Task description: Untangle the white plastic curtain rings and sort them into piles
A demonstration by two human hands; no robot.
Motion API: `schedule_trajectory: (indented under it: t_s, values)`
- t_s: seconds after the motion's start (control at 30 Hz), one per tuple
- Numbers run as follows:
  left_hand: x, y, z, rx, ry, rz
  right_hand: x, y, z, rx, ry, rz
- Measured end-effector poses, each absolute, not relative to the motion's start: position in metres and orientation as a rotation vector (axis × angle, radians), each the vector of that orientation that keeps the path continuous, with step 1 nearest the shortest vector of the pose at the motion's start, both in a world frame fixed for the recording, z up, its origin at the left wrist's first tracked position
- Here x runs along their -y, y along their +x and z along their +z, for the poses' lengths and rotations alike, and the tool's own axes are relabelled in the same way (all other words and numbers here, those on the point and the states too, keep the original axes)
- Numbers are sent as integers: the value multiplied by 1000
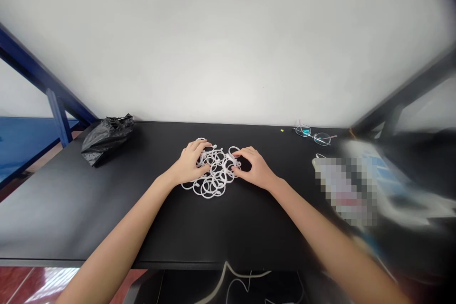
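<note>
A loose pile of white rings (215, 175), which look like plastic shower curtain rings, lies tangled on the black tabletop (221, 228). Against the pile's left side rests my left hand (190, 161), open, its thumb apart from the fingers and some rings partly hidden beneath them. My right hand (255, 167) is at the pile's right side in an open C shape. Its thumb and fingertips reach the outermost rings, with a gap between them. Neither hand has lifted a ring off the table.
A crumpled black plastic bag (109, 137) sits at the back left. Eyeglasses (313, 135) lie at the back right, near a small yellow speck (281, 130). Farther right are a pixelated phone-like object (344, 192) and a blurred white-and-blue package (388, 180). White cables (245, 275) hang below the front edge.
</note>
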State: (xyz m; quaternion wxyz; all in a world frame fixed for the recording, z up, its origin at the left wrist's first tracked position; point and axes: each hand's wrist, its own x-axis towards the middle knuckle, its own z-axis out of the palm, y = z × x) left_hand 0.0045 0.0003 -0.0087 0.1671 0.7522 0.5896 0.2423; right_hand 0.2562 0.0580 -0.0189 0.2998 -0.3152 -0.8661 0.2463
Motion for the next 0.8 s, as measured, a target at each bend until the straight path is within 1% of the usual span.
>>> schedule_trajectory:
  t_s: [0.13, 0.37, 0.5, 0.6, 0.8]
  values:
    - [-1, 7, -14, -1593, 2103, 708, -61, 258, -21, 2232, -862, 635]
    - [-2, 48, -25, -1529, 1779, 1060, -69, 265, -19, 2141, -942, 634]
    - [-2, 48, -26, -1481, 1665, 1195, -73, 270, -17, 2041, -1019, 651]
    - [-1, 34, -19, -1494, 1729, 1155, -72, 270, -16, 1958, -1065, 681]
    - [3, 19, -12, -1459, 2018, 807, -72, 268, -16, 1837, -1082, 804]
